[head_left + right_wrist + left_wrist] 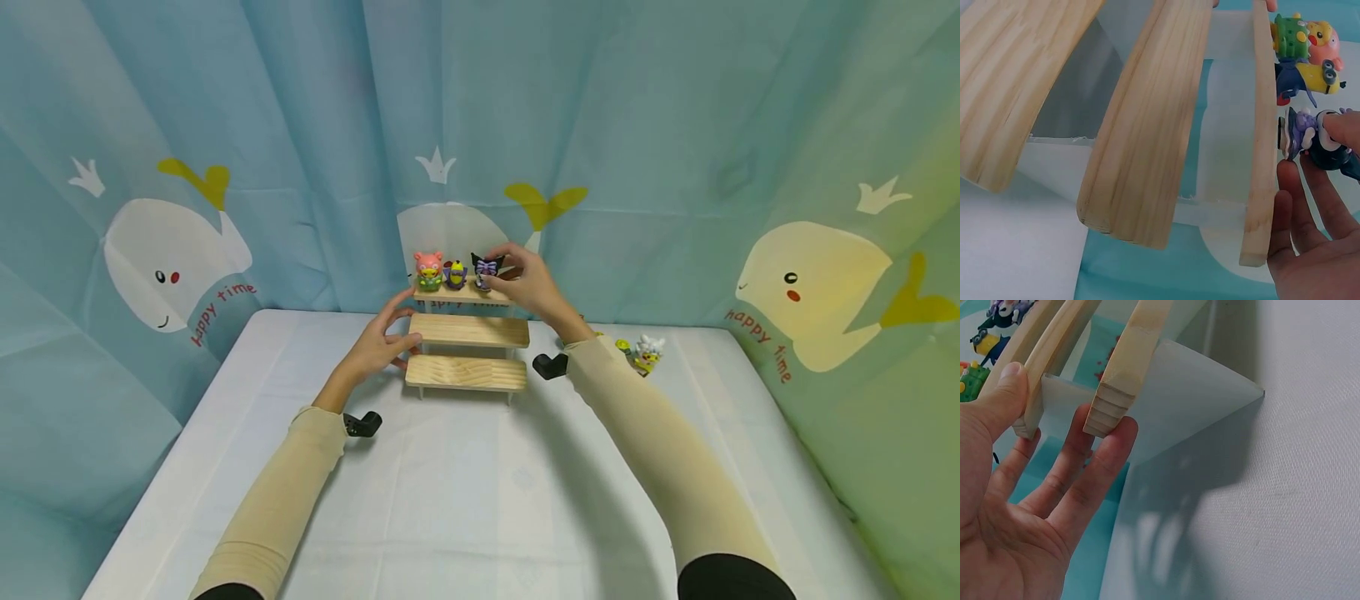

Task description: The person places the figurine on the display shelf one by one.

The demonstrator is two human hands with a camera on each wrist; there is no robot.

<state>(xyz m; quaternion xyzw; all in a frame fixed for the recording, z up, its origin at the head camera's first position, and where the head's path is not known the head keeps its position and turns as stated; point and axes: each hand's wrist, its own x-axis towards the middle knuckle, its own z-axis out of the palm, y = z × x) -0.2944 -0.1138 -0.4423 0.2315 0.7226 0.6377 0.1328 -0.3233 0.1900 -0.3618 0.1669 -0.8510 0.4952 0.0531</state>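
Note:
A three-tier wooden display stand (471, 331) with translucent white side panels stands at the back of the table. My left hand (372, 348) grips its left side, the thumb (1010, 384) on one board and the fingers at the board ends. On the top tier, my right hand (534, 287) pinches a black-and-purple figurine (486, 267) with pointed ears. In the right wrist view this figurine (1329, 140) has its base at the top board (1259, 187); contact is unclear. Left of it stand a yellow minion figurine (455, 275) and a pink figurine (429, 271) with a green body.
A white-and-yellow figurine (648, 353) is on the white tabletop (450, 500) right of the stand. More small yellow items (622, 345) lie beside it, partly hidden by my right forearm. A blue curtain (315, 167) with whale prints hangs close behind the stand.

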